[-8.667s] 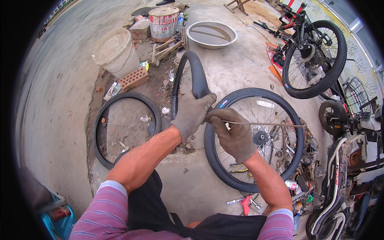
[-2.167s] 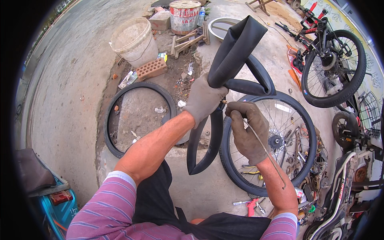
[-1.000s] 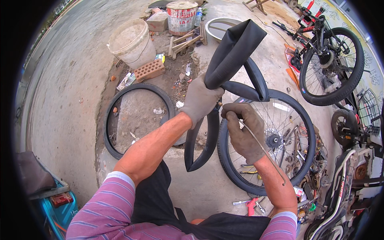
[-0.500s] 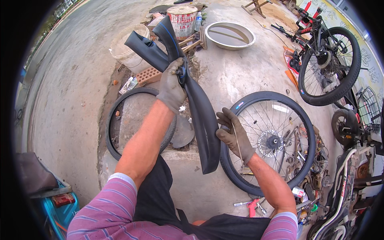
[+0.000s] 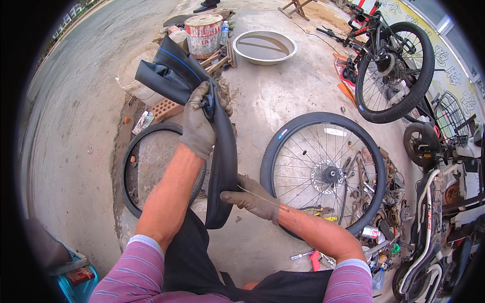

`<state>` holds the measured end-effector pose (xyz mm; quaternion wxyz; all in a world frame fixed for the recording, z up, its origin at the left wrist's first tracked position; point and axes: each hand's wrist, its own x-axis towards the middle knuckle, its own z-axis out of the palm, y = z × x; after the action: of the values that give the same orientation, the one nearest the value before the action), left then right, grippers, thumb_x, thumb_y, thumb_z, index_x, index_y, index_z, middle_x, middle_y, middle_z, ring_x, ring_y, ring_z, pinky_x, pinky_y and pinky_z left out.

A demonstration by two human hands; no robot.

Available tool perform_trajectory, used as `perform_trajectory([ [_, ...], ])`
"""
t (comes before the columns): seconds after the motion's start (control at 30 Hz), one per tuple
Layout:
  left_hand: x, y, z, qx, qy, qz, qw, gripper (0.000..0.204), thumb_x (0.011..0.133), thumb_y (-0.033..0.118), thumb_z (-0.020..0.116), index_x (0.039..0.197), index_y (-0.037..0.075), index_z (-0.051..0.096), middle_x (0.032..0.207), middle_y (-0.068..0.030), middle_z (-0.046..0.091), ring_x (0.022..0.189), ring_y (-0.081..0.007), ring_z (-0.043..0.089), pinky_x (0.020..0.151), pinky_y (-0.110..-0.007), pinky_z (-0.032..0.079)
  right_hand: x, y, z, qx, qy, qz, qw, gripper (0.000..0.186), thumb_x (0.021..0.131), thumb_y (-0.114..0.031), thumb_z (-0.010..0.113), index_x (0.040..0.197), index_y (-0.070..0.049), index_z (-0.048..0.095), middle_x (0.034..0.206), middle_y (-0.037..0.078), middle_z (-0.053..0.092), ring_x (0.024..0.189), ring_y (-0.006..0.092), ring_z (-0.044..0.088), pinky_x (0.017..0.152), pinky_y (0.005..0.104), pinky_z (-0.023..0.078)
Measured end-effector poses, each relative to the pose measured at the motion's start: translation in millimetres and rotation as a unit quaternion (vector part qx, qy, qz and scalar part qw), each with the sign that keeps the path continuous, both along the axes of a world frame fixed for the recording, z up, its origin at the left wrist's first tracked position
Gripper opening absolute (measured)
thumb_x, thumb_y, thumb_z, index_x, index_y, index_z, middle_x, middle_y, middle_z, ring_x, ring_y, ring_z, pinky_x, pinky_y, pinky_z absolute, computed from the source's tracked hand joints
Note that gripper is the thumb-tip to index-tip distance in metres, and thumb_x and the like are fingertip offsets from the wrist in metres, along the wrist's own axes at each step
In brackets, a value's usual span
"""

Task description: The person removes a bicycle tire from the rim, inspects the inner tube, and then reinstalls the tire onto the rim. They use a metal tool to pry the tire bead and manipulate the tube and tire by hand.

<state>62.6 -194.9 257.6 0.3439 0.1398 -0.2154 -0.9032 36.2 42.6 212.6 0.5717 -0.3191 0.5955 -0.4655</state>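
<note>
Left hand, gloved, fist closed around the bunched middle of a black inner tube, right by its valve; valve stem sticks out leftward. Right hand, gloved, at tube's lower right edge: thumb extended across the front, fingertips out of sight behind, so can't tell how tightly it's closed. Thin rod lies along that hand toward the wrist.

Tube is folded, up in the air in front of the left knee. Long axis runs roughly away from the body: long lower fold points down toward the legs, near vertical; two upper folds point up-left, one blue-striped, overlapping the pale bucket.

Loose tire flat on ground to the left, spoked wheel to the right. Beyond: holed brick, metal basin of murky water.
</note>
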Motion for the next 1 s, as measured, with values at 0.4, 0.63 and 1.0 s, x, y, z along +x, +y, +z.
perform_trajectory([
  [0.4,-4.1,57.7,-9.7,0.024,-0.113,-0.304,0.946,0.023,0.108,0.018,0.07,0.124,0.002,0.074,0.104,-0.0121,0.081,0.089,-0.023,0.082,0.082,-0.037,0.07,-136.1,4.1,8.6,-0.147,0.234,-0.336,0.9,0.023,0.1,-0.01,0.072,0.118,0.004,0.075,0.095,0.008,0.078,0.083,0.0113,0.069,0.076,0.0284,0.057],
  [0.63,-16.9,62.7,-35.6,-0.17,-0.174,-0.274,0.93,0.028,0.108,0.019,0.072,0.131,0.003,0.072,0.12,-0.0086,0.081,0.102,-0.0179,0.081,0.094,-0.035,0.068,-117.7,7.0,33.8,-0.202,0.354,-0.294,0.864,0.02,0.101,-0.001,0.068,0.12,0.0,0.074,0.11,0.008,0.078,0.098,0.0128,0.073,0.086,0.0288,0.06],
  [1.0,-4.9,81.4,-57.5,-0.125,-0.049,-0.412,0.901,0.037,0.105,0.027,0.079,0.135,0.007,0.073,0.12,-0.0022,0.078,0.105,-0.0131,0.074,0.095,-0.034,0.06,-106.6,7.4,2.0,-0.247,0.285,-0.375,0.847,0.028,0.094,0.001,0.062,0.121,-0.001,0.07,0.11,0.011,0.076,0.098,0.0176,0.072,0.089,0.0324,0.059],
])
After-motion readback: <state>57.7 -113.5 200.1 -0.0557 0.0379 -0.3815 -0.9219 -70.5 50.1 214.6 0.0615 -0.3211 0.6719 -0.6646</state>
